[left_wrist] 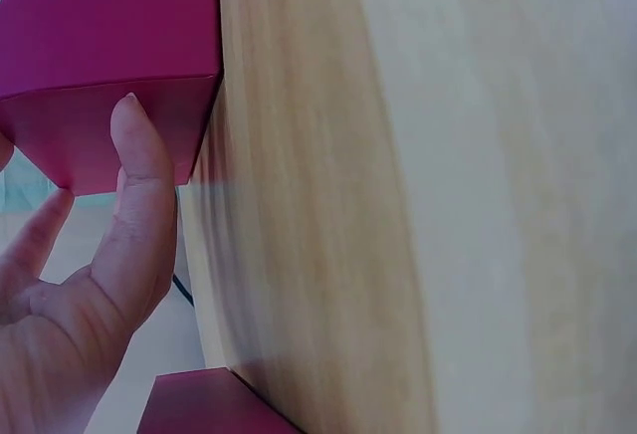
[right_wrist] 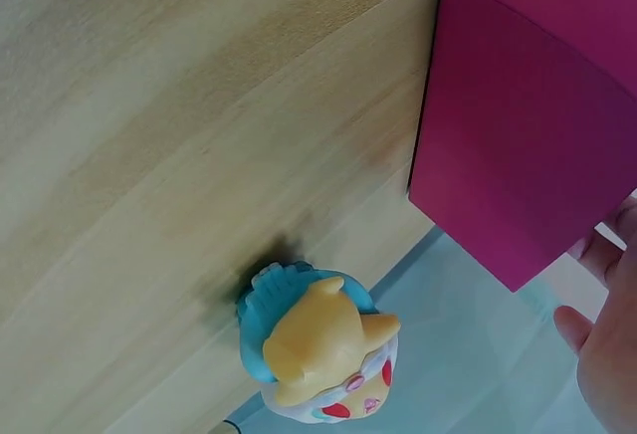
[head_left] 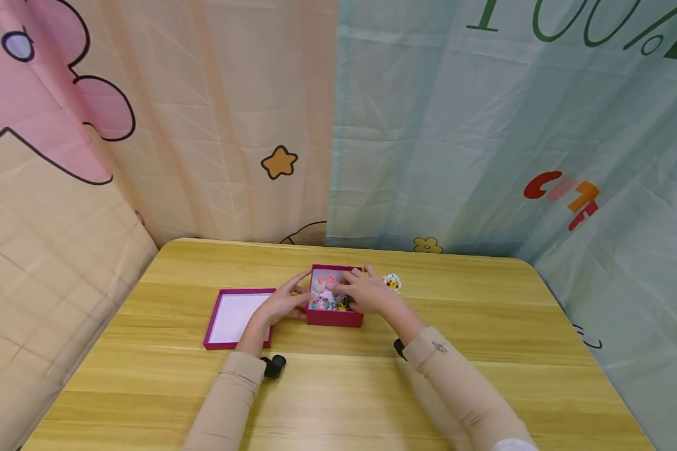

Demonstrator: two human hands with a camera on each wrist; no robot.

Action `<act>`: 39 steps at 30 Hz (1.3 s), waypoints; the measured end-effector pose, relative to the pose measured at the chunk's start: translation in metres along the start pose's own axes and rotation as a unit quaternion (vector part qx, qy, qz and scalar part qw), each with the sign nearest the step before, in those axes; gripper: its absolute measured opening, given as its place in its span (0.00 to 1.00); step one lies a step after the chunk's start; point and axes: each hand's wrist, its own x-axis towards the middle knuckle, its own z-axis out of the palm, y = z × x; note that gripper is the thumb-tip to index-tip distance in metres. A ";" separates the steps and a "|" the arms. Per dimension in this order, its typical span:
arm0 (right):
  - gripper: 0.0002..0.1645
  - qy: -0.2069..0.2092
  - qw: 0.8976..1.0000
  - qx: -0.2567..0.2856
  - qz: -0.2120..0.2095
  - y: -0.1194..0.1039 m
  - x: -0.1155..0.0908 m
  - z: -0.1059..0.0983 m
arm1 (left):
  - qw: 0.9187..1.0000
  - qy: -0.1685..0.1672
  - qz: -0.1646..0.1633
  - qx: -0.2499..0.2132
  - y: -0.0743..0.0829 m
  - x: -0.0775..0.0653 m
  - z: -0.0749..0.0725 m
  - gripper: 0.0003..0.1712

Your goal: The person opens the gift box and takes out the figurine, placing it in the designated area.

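Two hands at work on one rectangular magenta open-topped box with a pale interior [head_left: 335, 319], approx. mid-table, toward far edge. L. hand [head_left: 283, 303] at box's l. side: thumb tip against the outer wall, fingers extended and spread, not curled round it. R. hand [head_left: 367, 292] reaches over r. wall into box, fingers bent; tips partly hidden, so cannot tell whether they pinch anything.

Contents: several small multicoloured figurines, incl. a glossy pink one [head_left: 331, 282] near the back and a dark one w/ yellow [head_left: 343, 301] near front r. Others too small to identify.

Shallow magenta rectangular lid w/ white inside [head_left: 234, 318] lies inner side up, l. of box and apart from it; l. forearm passes over its r. part. One small yellow, white and blue figurine [head_left: 392, 282] stands outside, near box's r. side, not touching; r. wrist view shows yellow ears, red spots.

Surface: light wood-grain table [head_left: 333, 401]. Sleeves beige [head_left: 225, 398]; black wrist device [head_left: 274, 366] at l. cuff. Behind: printed fabric, beige at l. [head_left: 248, 94], pale blue at r. [head_left: 417, 125].
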 end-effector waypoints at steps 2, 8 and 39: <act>0.24 -0.010 1.000 -0.001 0.000 0.000 0.001 0.000 | 1.000 0.001 -0.001 0.001 0.000 0.000 0.000 0.37; 0.21 -0.020 1.000 -0.006 -0.007 0.000 0.002 -0.002 | 1.000 -0.003 -0.001 -0.001 0.000 0.000 0.001 0.37; 0.16 0.025 0.998 -0.029 -0.040 -0.004 -0.001 -0.004 | 1.000 -0.008 0.001 0.000 0.001 -0.001 -0.001 0.36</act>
